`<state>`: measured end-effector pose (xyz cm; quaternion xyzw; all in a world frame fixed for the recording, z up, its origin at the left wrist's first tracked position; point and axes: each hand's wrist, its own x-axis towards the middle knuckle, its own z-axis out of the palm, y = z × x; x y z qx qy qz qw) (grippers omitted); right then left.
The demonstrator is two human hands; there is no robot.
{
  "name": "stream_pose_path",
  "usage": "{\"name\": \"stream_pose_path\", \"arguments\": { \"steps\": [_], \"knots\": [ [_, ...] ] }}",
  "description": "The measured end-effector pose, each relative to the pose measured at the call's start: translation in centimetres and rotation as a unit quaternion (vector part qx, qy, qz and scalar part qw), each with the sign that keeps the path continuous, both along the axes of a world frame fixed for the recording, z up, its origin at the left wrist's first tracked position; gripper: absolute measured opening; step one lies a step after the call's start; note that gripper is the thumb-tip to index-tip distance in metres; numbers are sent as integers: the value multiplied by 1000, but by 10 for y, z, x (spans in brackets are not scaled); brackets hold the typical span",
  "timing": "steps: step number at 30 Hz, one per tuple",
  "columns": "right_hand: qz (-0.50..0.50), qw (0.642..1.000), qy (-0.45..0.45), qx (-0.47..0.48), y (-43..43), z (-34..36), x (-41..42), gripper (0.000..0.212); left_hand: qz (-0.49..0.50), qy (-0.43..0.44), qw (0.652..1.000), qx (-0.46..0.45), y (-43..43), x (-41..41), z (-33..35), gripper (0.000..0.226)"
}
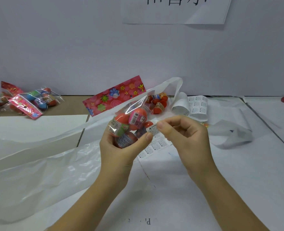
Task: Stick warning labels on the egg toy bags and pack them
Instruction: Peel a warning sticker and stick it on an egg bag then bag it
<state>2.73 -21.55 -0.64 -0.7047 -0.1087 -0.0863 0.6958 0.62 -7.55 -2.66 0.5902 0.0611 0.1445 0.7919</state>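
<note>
Head view, looking down at my own two hands above the worktop (188, 189). My left hand (119, 150) cups the egg toy bag (131, 120) from below, its fingers curled round the bag's bulging lower end. The bag slants up and away to the left, towards its flowered header card (114, 95). My right hand (186, 135) is closed narrow, thumb and forefinger pinching the right end of the warning label (153, 130).

The label lies directly left of my right fingertips and just above my left thumb (148, 136), so it sits between the two hands. Its long axis runs roughly side to side, across the slant of the bag, over the clear film at the bag's lower right. I cannot tell whether it has stuck yet.

My judgement is that the right hand does the placing, pressing leftward along the label's length. The left thumb is close enough to pin the near edge.

A strip of spare labels (156, 146) lies on the worktop below my hands. More label sheets (198, 105) curl behind, beside another bag of eggs (159, 104). Further bags (32, 102) are piled well to the left.
</note>
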Motion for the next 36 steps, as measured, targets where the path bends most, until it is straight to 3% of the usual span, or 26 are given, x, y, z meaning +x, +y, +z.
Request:
{"name": "stream_pose_path", "arguments": {
  "steps": [2,9,13,20,22,26,32,36],
  "knots": [
    [3,1000,-4,-3,-2,0,0,13,0,14,1000,-12,0,1,2,80],
    [-36,993,-86,-75,3,-5,-3,6,-24,58,990,-129,-5,0,5,72],
    [-89,952,-232,-180,8,-12,-5,5,-52,71,982,-169,-7,-2,6,62],
    [-125,915,-332,-190,8,-24,-2,17,-72,86,978,-175,-6,-2,6,59],
    [-128,915,-329,-194,9,-24,-3,19,-67,86,979,-171,-6,-1,6,58],
    [-101,957,-221,-159,13,-25,-6,7,-49,94,982,-159,-4,3,2,52],
    [-98,964,-189,-159,15,-26,-8,7,-37,105,980,-164,-2,6,-2,55],
    [-97,984,-146,26,10,-16,-5,10,-4,118,975,-190,7,12,-6,56]
  ]
}}
